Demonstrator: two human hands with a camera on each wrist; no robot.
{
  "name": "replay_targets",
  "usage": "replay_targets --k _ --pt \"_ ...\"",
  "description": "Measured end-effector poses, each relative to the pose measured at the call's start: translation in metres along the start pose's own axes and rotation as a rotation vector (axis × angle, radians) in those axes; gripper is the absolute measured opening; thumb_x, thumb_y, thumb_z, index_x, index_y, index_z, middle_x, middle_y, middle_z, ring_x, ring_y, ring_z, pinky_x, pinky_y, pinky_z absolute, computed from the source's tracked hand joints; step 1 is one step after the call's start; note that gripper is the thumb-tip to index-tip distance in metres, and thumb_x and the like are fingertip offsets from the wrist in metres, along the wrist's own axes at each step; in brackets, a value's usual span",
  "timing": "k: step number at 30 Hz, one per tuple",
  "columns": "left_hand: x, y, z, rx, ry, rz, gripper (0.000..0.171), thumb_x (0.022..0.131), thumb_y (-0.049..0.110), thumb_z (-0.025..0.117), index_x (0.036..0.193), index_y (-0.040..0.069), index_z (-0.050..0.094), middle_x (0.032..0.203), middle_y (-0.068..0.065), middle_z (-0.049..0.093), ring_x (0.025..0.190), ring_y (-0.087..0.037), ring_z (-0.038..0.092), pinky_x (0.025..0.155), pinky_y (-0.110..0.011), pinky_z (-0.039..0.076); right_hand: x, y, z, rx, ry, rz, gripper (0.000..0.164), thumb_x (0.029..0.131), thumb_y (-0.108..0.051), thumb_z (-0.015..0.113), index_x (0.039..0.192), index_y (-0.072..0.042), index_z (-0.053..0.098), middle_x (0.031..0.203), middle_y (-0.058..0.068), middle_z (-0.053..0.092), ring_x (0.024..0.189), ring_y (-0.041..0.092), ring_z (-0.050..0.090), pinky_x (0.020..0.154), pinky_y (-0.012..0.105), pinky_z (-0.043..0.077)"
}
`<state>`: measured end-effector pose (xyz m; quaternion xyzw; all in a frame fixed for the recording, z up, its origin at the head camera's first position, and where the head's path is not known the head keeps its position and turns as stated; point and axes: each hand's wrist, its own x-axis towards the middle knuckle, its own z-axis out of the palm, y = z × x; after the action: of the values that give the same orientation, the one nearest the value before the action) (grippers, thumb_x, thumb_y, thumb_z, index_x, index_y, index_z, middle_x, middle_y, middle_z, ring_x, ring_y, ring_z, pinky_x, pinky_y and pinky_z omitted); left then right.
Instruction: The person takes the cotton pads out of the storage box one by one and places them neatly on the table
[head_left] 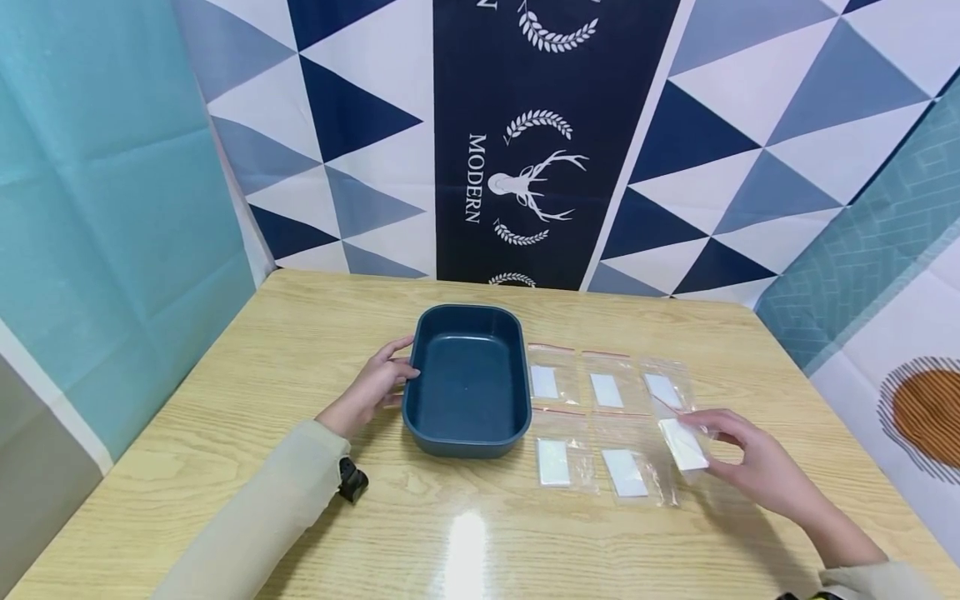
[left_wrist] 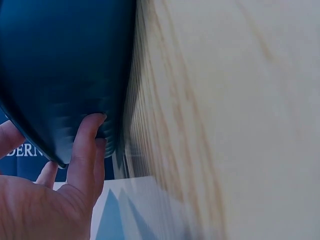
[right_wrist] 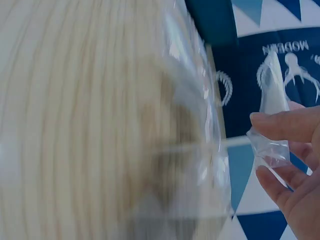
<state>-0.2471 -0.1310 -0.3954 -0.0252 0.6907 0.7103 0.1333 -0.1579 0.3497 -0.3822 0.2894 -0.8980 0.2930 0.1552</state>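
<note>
A dark blue rectangular plastic bin (head_left: 467,446) stands upright on the wooden table. My left hand (head_left: 377,383) grips its left side, thumb over the rim and fingers against the outer wall; in the left wrist view the fingers (left_wrist: 82,155) press the wall. On the right, my right hand (head_left: 757,458) pinches a small clear zip bag (head_left: 684,444) with a white flat piece inside, held slightly above the table. The right wrist view shows this bag (right_wrist: 272,97) between thumb and fingers. Several similar bags lie right of the bin, among them a near-row bag (head_left: 625,473).
The bags lie in two rows, the far row including a bag (head_left: 606,390) and a right-end bag (head_left: 662,389). The wooden table (head_left: 315,317) ends at a patterned cloth backdrop (head_left: 510,167). A black wrist device (head_left: 352,480) sits on the left sleeve.
</note>
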Motion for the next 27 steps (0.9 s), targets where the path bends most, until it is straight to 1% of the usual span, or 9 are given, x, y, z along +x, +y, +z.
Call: replay_targets --k 6,10,13,18,24,27 --pt "-0.001 0.0 0.0 -0.006 -0.003 0.001 0.063 0.089 0.001 0.05 0.146 0.018 0.029 0.139 -0.018 0.041 0.118 -0.036 0.048 0.083 -0.044 0.05 -0.011 0.017 -0.005 -0.021 -0.026 -0.028 0.067 0.054 0.022 0.076 0.115 -0.003 0.062 0.113 -0.001 0.057 0.108 -0.01 0.042 0.085 0.004 0.035" --pt "0.0 0.001 -0.001 -0.005 0.002 0.002 0.063 0.089 0.001 0.05 0.146 0.018 0.029 0.139 -0.018 0.041 0.118 -0.036 0.049 0.082 -0.043 0.051 -0.014 0.027 -0.006 -0.013 -0.04 -0.04 0.065 0.056 0.022 0.074 0.115 -0.002 0.062 0.113 0.002 0.058 0.109 -0.009 0.043 0.085 0.004 0.035" --pt "0.0 0.001 -0.001 -0.001 0.005 0.0 0.063 0.089 0.001 0.05 0.146 0.018 0.029 0.139 -0.018 0.042 0.118 -0.036 0.049 0.083 -0.044 0.05 -0.017 0.031 -0.006 0.017 -0.075 -0.032 0.062 0.059 0.022 0.072 0.115 -0.003 0.061 0.114 0.002 0.057 0.109 -0.009 0.043 0.085 0.004 0.035" --pt "0.0 0.001 0.0 -0.002 0.008 -0.005 0.063 0.089 0.002 0.05 0.146 0.019 0.03 0.139 -0.017 0.042 0.119 -0.035 0.048 0.084 -0.045 0.049 -0.02 0.038 -0.004 0.053 -0.136 -0.004 0.063 0.06 0.019 0.073 0.117 -0.004 0.061 0.114 0.004 0.057 0.109 -0.01 0.042 0.087 0.004 0.032" --pt "0.0 0.002 0.001 -0.008 0.002 -0.008 0.064 0.089 0.002 0.05 0.146 0.019 0.029 0.139 -0.017 0.042 0.119 -0.035 0.048 0.083 -0.043 0.05 -0.023 0.046 -0.002 0.084 -0.189 0.053 0.055 0.062 0.008 0.078 0.113 -0.005 0.062 0.113 0.004 0.059 0.109 -0.013 0.04 0.087 0.002 0.029" --pt "0.0 0.001 0.001 -0.005 0.005 -0.009 0.064 0.089 0.002 0.05 0.146 0.019 0.029 0.139 -0.017 0.042 0.119 -0.035 0.048 0.082 -0.043 0.051 -0.023 0.048 -0.002 0.087 -0.207 0.059 0.054 0.065 0.0 0.08 0.115 -0.004 0.061 0.115 0.004 0.059 0.111 -0.014 0.038 0.089 0.001 0.025"
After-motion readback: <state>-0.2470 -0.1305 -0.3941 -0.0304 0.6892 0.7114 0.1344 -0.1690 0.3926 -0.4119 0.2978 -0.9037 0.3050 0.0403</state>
